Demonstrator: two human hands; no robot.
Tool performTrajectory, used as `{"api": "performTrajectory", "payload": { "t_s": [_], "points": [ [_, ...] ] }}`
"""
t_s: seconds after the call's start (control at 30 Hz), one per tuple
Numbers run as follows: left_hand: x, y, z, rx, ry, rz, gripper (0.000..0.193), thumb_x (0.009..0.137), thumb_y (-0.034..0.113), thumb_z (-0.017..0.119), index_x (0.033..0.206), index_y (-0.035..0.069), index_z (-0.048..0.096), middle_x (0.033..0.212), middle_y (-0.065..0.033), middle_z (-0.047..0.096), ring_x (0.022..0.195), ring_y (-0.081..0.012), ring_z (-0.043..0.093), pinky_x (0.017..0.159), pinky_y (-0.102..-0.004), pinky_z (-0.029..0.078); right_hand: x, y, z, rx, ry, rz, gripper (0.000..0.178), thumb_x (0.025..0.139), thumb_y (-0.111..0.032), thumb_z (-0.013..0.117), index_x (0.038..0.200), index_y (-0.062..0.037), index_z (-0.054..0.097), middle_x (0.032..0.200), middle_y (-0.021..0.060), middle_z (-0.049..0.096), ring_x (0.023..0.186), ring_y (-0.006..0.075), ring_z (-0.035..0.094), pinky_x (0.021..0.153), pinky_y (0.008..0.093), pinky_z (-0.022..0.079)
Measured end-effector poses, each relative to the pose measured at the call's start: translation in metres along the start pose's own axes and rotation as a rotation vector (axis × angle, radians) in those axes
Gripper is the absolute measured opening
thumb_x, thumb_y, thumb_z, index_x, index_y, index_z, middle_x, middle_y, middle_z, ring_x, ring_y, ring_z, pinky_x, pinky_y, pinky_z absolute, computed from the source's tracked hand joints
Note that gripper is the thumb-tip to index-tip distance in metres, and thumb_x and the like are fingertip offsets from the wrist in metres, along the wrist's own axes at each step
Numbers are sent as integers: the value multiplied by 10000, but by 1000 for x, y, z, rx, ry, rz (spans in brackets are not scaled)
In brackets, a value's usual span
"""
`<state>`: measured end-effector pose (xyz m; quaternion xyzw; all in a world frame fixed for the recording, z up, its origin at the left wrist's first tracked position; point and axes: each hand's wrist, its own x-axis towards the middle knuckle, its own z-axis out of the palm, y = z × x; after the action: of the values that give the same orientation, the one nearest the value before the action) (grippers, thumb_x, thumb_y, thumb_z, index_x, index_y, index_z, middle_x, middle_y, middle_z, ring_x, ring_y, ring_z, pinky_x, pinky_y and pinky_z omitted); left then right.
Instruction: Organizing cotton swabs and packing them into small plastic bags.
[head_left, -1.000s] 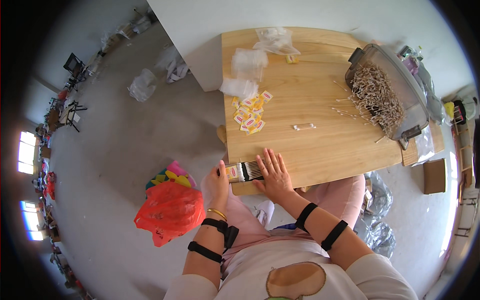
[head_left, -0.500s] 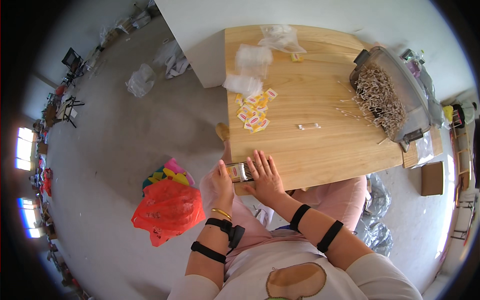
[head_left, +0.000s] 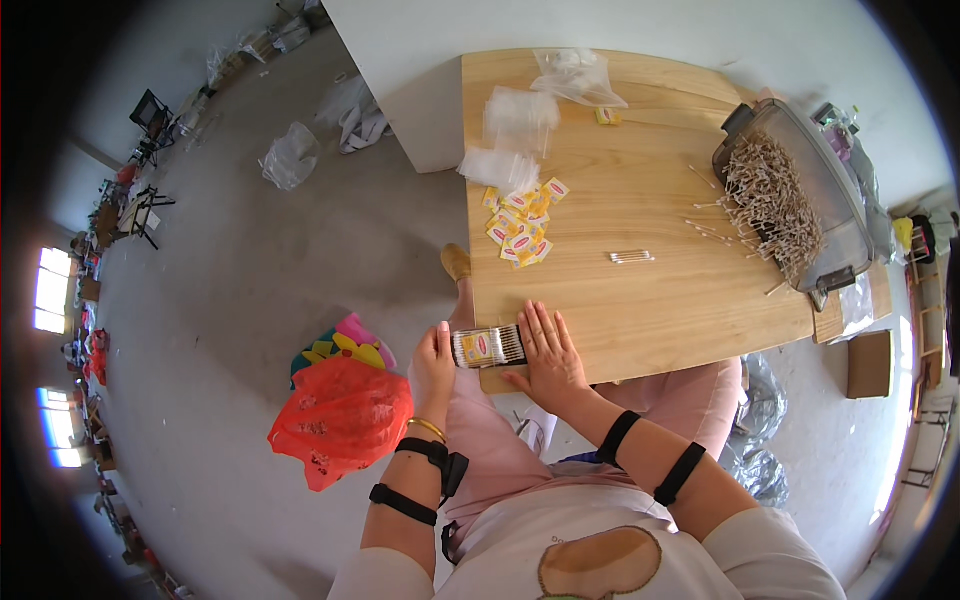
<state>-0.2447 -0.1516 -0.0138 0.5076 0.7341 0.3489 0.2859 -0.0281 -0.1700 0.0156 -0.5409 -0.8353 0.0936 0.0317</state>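
Observation:
A bag of cotton swabs, with a yellow-and-white label card showing on top, lies at the table's near left corner. My left hand grips its left end, thumb up along the edge. My right hand rests flat at the other end, fingers stretched out and close together; the palm hides whether it presses on the bag. Something dark shows under the bag's right end, mostly covered. Beyond my hands, a few loose cotton swabs lie side by side on the wooden table.
Yellow-and-white label cards are heaped at the table's left, below clear plastic bags. To the right, a grey bin lies tipped, cotton swabs spilling from it. A red plastic bag is left of my legs.
My right hand has slid to the right, uncovering more of the swabs and the label. My left hand keeps its grip. The whole view has shifted slightly.

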Motion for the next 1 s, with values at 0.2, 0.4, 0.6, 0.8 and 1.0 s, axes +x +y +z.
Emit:
{"api": "performTrajectory", "payload": {
  "t_s": [0.2,0.4,0.6,0.8,1.0],
  "points": [
    [-1,9,13,96,-62,25,447,1060,414,449,958,21,635,882,-228,662,819,-424,644,668,-479,491,8,-17,3,-84,11,39,1059,874,-687,538,1541,82,247,1642,236,185,1547,333,127,1259,468,82],
    [9,-26,8,12,-63,102,419,1077,323,442,996,-46,624,868,-257,650,800,-410,619,733,-446,495,11,-25,1,84,31,-34,1008,886,-663,536,1519,86,304,1629,243,221,1540,340,154,1256,465,109],
    [13,-5,-6,-74,133,220,376,1083,313,424,1127,-14,606,1060,-193,632,975,-339,595,863,-435,452,3,89,-34,71,233,179,711,900,-424,634,1456,-23,446,1520,201,398,1447,356,315,1211,493,229],
    [-14,118,31,132,21,634,408,1046,252,477,1371,6,496,1414,-218,483,1317,-394,446,1107,-500,326,-30,258,-61,2,449,693,578,850,-258,691,1357,-45,513,1398,147,485,1297,354,443,1081,478,385],
    [-24,179,123,321,-294,809,643,1021,364,500,1540,32,316,1601,-244,257,1498,-441,202,1202,-574,181,-27,318,-74,14,472,718,466,830,-142,681,1279,-90,570,1334,94,536,1270,331,473,1048,458,413]
  ]
}}
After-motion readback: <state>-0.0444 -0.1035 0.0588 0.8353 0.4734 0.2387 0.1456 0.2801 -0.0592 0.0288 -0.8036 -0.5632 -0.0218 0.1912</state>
